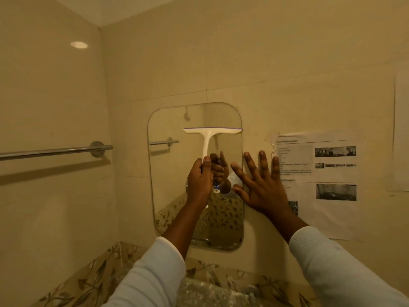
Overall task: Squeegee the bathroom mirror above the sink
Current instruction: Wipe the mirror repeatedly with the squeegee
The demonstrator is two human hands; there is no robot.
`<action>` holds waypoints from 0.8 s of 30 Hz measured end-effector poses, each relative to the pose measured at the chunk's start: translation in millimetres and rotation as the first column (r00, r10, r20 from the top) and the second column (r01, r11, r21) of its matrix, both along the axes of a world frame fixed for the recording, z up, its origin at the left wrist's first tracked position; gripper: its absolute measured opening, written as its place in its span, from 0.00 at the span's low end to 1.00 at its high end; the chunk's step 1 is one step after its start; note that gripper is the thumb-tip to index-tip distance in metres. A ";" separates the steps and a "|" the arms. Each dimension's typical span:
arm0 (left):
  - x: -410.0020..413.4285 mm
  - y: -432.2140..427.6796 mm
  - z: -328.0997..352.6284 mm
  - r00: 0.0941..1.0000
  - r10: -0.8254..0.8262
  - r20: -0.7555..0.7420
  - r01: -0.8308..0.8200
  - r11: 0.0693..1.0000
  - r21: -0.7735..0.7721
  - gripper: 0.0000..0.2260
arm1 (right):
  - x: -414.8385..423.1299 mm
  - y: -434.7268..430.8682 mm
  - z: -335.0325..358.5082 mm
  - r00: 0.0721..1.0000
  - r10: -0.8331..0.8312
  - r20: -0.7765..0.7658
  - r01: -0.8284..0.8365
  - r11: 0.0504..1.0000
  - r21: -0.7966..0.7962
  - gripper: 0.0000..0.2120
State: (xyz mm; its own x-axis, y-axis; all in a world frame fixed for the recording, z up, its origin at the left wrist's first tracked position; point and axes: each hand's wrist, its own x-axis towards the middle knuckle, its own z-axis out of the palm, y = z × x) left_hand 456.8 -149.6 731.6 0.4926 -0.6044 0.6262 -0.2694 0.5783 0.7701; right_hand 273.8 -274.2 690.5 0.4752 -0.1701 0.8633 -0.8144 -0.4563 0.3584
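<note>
- Mirror (172,173): rounded-corner glass fixed to the beige tiled wall ahead of you, at about 6 o'clock from the frame centre; its lower part reflects a leaf-patterned tile band.
- Squeegee (209,138): white, T-shaped, blade level and laid against the upper part of the glass, its right tip at the mirror's right edge; handle hangs toward 6 o'clock from the blade.
- Your left hand (199,180): clenched round the squeegee handle, thumb up along it.
- Your right hand (263,187): released, fingers spread and straight, lying flat across the mirror's right edge and the wall beside it, at 3 o'clock from your left hand.
- Sleeves: white, on both of your forearms.
- Towel bar (55,150): chrome, on the left wall at 9 o'clock from the mirror; it also shows reflected in the glass.
- Printed sheet (318,173): paper with text and photos, stuck to the wall at 3 o'clock from the mirror, just past your right hand.
</note>
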 end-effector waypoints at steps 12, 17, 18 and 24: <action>7.5 7.3 -92.1 0.998 0.028 -0.053 -0.023 0.996 0.089 0.12 | -0.7 -1.5 0.5 1.000 0.013 -0.001 -0.013 1.000 0.020 0.39; 5.8 14.4 -98.4 0.994 0.025 -0.107 -0.014 0.995 0.102 0.12 | -1.0 -1.1 0.3 1.000 0.002 -0.021 -0.002 1.000 0.024 0.38; 5.5 15.0 -97.6 0.994 0.020 -0.109 -0.009 0.995 0.101 0.11 | -0.8 -0.8 0.5 1.000 0.003 -0.021 -0.002 1.000 0.029 0.38; 6.2 17.5 -93.0 0.983 -0.051 -0.176 0.065 0.995 0.071 0.13 | -0.8 0.8 0.9 1.000 0.003 -0.011 -0.003 1.000 0.014 0.38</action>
State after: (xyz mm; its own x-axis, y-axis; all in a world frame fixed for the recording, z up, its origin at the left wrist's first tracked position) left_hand 463.0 -132.1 638.6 0.5526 -0.6776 0.4852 -0.0952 0.5271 0.8444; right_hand 273.0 -273.4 691.5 0.4856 -0.1806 0.8553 -0.8088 -0.4641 0.3612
